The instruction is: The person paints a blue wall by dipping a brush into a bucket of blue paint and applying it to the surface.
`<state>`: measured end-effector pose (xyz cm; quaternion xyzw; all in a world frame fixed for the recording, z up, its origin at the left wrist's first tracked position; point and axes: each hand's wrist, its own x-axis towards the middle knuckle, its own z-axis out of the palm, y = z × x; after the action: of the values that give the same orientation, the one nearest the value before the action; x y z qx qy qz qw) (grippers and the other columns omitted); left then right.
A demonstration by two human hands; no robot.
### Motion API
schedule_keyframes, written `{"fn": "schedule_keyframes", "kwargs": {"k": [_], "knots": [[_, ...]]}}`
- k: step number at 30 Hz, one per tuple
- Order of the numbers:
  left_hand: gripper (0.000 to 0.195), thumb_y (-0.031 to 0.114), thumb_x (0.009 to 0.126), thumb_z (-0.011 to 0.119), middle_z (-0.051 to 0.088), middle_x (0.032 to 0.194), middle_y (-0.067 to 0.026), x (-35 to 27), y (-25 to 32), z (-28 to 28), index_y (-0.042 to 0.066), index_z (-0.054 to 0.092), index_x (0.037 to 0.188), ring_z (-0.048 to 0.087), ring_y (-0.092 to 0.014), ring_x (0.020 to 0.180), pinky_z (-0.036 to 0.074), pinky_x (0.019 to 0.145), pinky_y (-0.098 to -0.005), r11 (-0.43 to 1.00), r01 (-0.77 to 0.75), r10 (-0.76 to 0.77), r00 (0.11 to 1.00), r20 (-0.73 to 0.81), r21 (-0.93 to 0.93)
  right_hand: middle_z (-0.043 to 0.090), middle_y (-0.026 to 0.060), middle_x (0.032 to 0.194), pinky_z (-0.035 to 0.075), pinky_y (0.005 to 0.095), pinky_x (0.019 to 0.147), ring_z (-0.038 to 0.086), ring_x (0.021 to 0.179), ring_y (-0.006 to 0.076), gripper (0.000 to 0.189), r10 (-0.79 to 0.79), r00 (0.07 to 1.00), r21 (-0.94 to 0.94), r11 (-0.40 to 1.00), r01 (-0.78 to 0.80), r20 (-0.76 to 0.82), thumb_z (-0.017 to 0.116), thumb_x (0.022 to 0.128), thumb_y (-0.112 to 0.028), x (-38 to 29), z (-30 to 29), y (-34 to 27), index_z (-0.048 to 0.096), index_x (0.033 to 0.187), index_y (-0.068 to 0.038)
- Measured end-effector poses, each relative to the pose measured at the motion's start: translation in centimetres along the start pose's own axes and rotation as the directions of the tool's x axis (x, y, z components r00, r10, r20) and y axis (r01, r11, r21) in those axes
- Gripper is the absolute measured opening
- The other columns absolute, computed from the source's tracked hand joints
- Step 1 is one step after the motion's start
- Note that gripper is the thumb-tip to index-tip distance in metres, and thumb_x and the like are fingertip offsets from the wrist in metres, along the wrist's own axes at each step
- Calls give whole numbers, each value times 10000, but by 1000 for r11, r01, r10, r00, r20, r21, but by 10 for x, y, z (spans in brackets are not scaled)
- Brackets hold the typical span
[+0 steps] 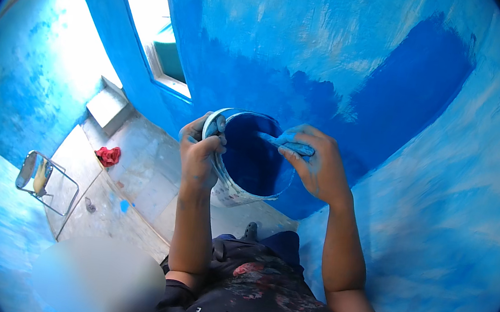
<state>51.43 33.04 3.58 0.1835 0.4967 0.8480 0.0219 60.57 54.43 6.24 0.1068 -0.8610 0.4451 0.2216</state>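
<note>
My left hand (200, 152) grips the near-left rim of a plastic paint bucket (238, 197), its thumb over the edge. The bucket is held up in front of me, tilted so its dark blue inside shows. Pinched in my right hand (323, 162) is the handle of a paintbrush (297, 149), smeared with light blue paint. The brush points left over the bucket's mouth; its bristle end is hard to make out against the dark inside. Behind the bucket, the wall (265, 23) carries a fresh-looking darker blue coat (421, 74) beside paler, streaky blue.
A window opening (170, 63) breaks the wall at upper left. On the left stand a metal-framed chair (46, 179) and a pale block (107, 109). A red cloth (109, 156) and a blue paint spot (124, 206) lie on the floor (145, 181).
</note>
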Motion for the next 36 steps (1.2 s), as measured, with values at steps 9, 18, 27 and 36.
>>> {"fn": "schedule_keyframes", "kwargs": {"k": [9,18,27,36], "knots": [[272,-46,616,509,575,727,-30,-8,-2,-20,-26,632,857,501,-91,612,381,567,-184,986,-26,9,995,-102,-167,690,165,1031,518,373,710,671,825,320,163,-104,992,-156,983,92,-74,732,892,-83,8,38,31,731,1021,17],[250,-75,664,484,579,717,-27,-8,-8,-23,-26,611,873,506,-78,570,412,525,-184,977,-57,25,988,-152,-206,714,152,962,539,340,712,702,826,240,162,-38,981,65,997,51,-188,731,909,-79,3,46,29,722,1007,50],[255,-67,672,474,593,712,-30,1,8,-23,-29,617,880,529,-92,557,463,538,-197,980,-64,35,988,-151,-190,701,114,880,546,338,669,686,752,213,94,341,912,811,585,-16,-228,740,897,-85,0,32,37,707,941,-9],[257,-55,657,467,626,739,-47,-2,-2,-29,-28,625,857,577,-104,586,507,566,-201,983,-41,20,993,-118,-181,677,100,807,507,338,631,643,704,199,92,476,862,951,308,18,-171,696,937,-110,-4,21,44,689,890,-32]]}}
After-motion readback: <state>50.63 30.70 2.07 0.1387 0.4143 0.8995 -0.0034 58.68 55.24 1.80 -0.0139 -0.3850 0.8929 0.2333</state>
